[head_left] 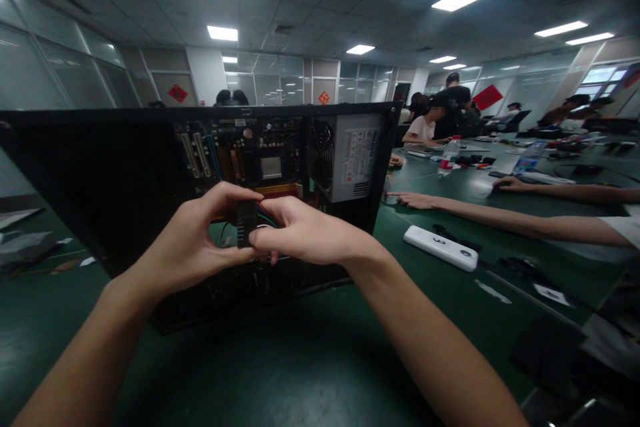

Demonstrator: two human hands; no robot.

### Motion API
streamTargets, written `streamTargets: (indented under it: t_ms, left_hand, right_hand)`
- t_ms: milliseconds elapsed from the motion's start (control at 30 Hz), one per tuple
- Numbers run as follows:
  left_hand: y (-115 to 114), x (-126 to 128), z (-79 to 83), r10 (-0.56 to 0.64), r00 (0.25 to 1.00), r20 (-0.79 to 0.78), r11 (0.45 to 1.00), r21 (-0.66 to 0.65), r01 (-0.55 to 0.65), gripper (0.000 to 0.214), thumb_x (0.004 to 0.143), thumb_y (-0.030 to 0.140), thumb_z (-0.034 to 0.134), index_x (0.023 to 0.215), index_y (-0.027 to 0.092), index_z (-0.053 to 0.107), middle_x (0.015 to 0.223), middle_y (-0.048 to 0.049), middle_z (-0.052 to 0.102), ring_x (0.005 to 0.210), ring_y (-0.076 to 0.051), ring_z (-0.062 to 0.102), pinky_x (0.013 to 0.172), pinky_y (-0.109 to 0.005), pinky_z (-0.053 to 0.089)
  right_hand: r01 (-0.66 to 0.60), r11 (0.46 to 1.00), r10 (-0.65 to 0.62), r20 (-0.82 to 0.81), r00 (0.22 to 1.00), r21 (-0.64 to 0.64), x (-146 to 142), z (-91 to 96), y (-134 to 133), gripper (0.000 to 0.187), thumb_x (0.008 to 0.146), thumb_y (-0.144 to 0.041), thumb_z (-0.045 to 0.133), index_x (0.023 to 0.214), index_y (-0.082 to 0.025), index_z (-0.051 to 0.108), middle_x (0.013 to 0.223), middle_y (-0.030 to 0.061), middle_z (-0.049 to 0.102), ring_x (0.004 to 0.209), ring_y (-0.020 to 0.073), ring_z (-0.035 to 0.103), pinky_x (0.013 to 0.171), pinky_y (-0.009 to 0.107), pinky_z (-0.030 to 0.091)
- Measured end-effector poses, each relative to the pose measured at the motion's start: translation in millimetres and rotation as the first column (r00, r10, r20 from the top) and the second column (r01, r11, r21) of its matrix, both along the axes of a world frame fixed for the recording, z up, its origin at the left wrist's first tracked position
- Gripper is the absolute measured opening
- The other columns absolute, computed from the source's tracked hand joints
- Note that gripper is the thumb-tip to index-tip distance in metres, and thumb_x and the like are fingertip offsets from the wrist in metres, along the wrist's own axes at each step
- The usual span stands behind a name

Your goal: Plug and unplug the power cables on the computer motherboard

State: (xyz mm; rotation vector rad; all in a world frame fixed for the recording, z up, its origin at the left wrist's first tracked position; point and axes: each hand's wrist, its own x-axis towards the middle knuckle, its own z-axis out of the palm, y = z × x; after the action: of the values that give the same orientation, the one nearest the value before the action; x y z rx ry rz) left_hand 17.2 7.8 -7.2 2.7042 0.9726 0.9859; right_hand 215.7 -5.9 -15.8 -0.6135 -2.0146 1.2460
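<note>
Pinching a black piece [247, 221] from both sides. Left hand [193, 243]: forefinger curled over the top, thumb underneath, closed on the left edge of the piece. Right hand [305, 235]: thumb and forefinger closed on the right edge near the lower end, other fingers folded under. The piece stands upright in the air between the two hands, in front of the open case [100, 173] and just below the board [250, 147]. Red and green wires [267, 215] show just behind the piece; cannot tell whether they join it. Both forearms reach in from the bottom edge over the green table [300, 360]. The case stands on the table with its open side toward the camera; its left part is dark. The board is fixed to the back wall of the case, with card slots at its left and a square socket near the middle. The power supply [350, 155] fills the right end of the case, with a fan grille on its left face and a label on the front. To the right of the case a white bar [440, 248] marked 3 lies flat on the table, well apart from the hands. Beyond it a co-worker's hand [417, 200] rests palm down on the table, its forearm running off to the right. A second hand [507, 183] rests farther back. A bottle [449, 157] stands behind them. More people sit at the far end of the table.
</note>
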Motion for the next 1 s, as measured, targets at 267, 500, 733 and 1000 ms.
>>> streamTargets:
  t_ms: [267,500,733,1000]
  left_hand:
    - [1.3,0.5,-1.0,-0.019,1.000,0.025,0.999,-0.036,0.020,0.048,0.072,0.042,0.072,0.115,0.026,0.058,0.107,-0.0050,0.071,0.094,-0.026,0.070,0.079,-0.031,0.059]
    - [5.8,-0.3,-0.7,-0.028,0.999,-0.038,1.000,0.013,0.029,0.047,0.074,0.046,0.071,0.115,0.027,0.058,0.107,-0.0049,0.071,0.093,-0.026,0.070,0.078,-0.032,0.059]
    - [5.7,-0.8,-0.4,0.019,0.998,-0.064,0.982,0.191,-0.006,0.052,0.082,0.045,0.063,0.129,0.025,0.054,0.124,-0.0064,0.066,0.106,-0.026,0.066,0.093,-0.036,0.055]
    - [14.4,-17.8,6.8,0.022,0.994,-0.104,0.976,0.218,0.001,0.057,0.081,0.056,0.066,0.127,0.023,0.058,0.121,-0.0095,0.067,0.108,-0.028,0.065,0.096,-0.040,0.054]
  right_hand:
    - [0.047,0.998,-0.049,0.053,0.997,0.049,1.5,0.3,-1.6,0.016,0.079,-0.025,0.056,0.090,-0.014,0.056,0.076,-0.0017,0.055,0.066,0.0108,0.053,0.056,0.021,0.044]
    - [0.103,0.991,-0.111,0.100,0.989,0.083,2.1,-2.6,0.9,0.014,0.080,-0.025,0.056,0.089,-0.014,0.058,0.074,-0.0016,0.057,0.065,0.0108,0.052,0.056,0.020,0.042]
    - [0.100,0.994,-0.100,-0.002,0.995,0.046,0.8,-5.4,7.2,0.011,0.084,-0.021,0.056,0.092,-0.014,0.057,0.074,-0.0018,0.057,0.065,0.0103,0.054,0.059,0.020,0.045]
    - [0.286,0.876,-0.303,-0.018,0.953,0.389,13.1,-20.6,35.7,0.038,0.103,-0.037,0.032,0.101,-0.013,0.061,0.090,0.0046,0.064,0.085,0.0144,0.061,0.078,0.026,0.049]
